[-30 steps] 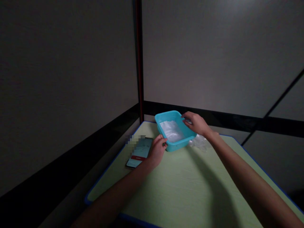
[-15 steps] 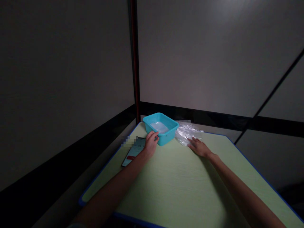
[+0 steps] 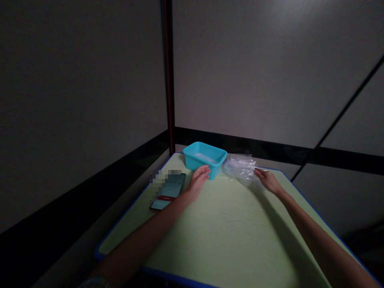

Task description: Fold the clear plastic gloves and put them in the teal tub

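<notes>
A turquoise plastic basin [image 3: 192,162] stands at the far end of the table, with something whitish and thin lying inside it. In front of its near side is my left hand [image 3: 198,182], fingers stretched out and holding nothing; whether they touch the basin I cannot tell. To the right of the basin lie crumpled clear plastic bags [image 3: 241,167]. My right hand [image 3: 268,181] pinches the right edge of this clear plastic between thumb and fingers, lifting it slightly.
A phone [image 3: 169,190] with a lit screen and a red bar lies left of my left forearm. The pale green table [image 3: 228,232] has a blue edge. Grey wall panels [image 3: 270,80] with dark strips meet in a corner behind it.
My right hand has moved right and up from lying on the plastic, now drawing its edge rightward. My left hand has shifted slightly right along the basin, which has turned a little.
</notes>
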### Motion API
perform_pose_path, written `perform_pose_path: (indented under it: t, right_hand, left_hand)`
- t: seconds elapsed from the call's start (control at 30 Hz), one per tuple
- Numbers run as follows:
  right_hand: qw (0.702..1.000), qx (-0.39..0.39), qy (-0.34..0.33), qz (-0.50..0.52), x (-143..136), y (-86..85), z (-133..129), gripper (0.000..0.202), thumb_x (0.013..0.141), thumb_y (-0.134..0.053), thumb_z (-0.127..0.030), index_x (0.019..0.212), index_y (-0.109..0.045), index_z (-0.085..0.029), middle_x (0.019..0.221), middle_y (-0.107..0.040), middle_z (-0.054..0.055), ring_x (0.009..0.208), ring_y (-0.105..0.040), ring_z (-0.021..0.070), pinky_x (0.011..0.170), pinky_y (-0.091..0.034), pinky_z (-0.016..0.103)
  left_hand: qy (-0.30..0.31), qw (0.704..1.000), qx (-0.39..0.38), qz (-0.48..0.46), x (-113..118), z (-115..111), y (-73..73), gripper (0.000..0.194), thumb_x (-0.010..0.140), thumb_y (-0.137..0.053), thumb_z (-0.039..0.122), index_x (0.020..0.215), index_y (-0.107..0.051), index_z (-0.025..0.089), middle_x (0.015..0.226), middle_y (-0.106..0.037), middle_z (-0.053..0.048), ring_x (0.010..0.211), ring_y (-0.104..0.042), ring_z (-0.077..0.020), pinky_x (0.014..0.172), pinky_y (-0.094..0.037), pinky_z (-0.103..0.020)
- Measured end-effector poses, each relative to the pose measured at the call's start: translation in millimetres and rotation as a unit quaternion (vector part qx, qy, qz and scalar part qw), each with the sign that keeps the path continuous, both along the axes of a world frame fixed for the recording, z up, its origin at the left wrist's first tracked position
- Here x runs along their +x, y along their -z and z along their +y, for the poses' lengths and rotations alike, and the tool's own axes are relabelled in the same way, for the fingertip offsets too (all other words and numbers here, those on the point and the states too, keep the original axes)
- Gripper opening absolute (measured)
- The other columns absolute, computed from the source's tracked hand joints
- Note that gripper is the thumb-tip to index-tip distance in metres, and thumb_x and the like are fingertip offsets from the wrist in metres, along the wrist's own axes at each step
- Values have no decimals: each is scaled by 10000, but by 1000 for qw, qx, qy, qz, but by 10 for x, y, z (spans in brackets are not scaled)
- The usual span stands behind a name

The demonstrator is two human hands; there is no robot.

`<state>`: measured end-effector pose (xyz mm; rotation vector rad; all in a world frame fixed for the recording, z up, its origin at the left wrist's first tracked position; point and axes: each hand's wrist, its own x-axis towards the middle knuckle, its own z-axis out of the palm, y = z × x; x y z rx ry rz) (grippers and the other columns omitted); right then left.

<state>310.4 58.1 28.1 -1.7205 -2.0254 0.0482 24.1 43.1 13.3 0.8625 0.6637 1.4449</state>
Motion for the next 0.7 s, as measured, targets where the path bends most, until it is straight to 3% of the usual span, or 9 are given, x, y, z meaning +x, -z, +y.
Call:
perform_pose_path:
  t: [0.13, 0.27, 0.37, 0.47, 0.53, 0.63, 0.7]
  right_hand:
    - [998, 58, 1, 37, -95, -405, -16, 538, 853, -243, -466, 1005, -609, -101, 1019, -626, 107, 938, -568, 293, 778, -431, 354]
    - [988, 138, -36, 55, -242, -792, -208, 496, 839, -299, -476, 877, -644, -123, 1109, -574, 124, 961, -550, 270, 793, -412, 336]
    - [976, 203, -41, 67, -383, -1023, -455, 456, 814, -371, -493, 693, -639, -144, 893, -646, 106, 761, -597, 229, 659, -437, 310]
    - [971, 97, -61, 211, -510, -1144, -671, 493, 784, -416, -526, 483, -545, -157, 501, -578, 44, 424, -499, 120, 422, -384, 227]
    - [925, -6, -91, 369, -552, -1145, -737, 525, 772, -442, -527, 391, -444, -167, 430, -532, 25, 345, -432, 75, 338, -339, 185]
    - [799, -131, -59, 584, -522, -1018, -707, 452, 760, -513, -472, 439, -443, -161, 443, -549, 5, 299, -408, 37, 273, -327, 130]
    - [713, -199, -29, 672, -461, -851, -641, 351, 757, -551, -425, 536, -478, -162, 447, -557, -19, 283, -412, 27, 257, -343, 101]
  left_hand:
    - [25, 999, -2, 28, 53, -101, 12, 238, 622, -615, 123, 858, -601, 149, 979, -568, -73, 903, -530, -176, 776, -395, -280]
    - [51, 997, -3, 54, 90, -150, 85, 251, 633, -602, 121, 882, -596, 152, 1043, -550, -86, 945, -521, -197, 794, -392, -296]
    - [61, 996, 2, 72, 98, -167, 135, 290, 617, -609, 103, 902, -593, 154, 1065, -547, -85, 966, -515, -199, 828, -373, -300]
    - [70, 993, 14, 93, 95, -184, 152, 316, 607, -619, 103, 917, -591, 157, 1086, -544, -82, 984, -508, -200, 847, -359, -294]
    - [84, 991, 23, 99, 96, -195, 154, 304, 627, -616, 143, 929, -586, 161, 1108, -534, -83, 1002, -500, -206, 835, -367, -292]
    - [110, 990, 10, 90, 111, -205, 160, 284, 664, -593, 226, 941, -572, 164, 1088, -548, -85, 989, -509, -211, 788, -394, -289]
    - [115, 990, -7, 84, 126, -214, 159, 271, 686, -569, 267, 936, -563, 163, 1046, -569, -82, 954, -530, -206, 753, -407, -281]
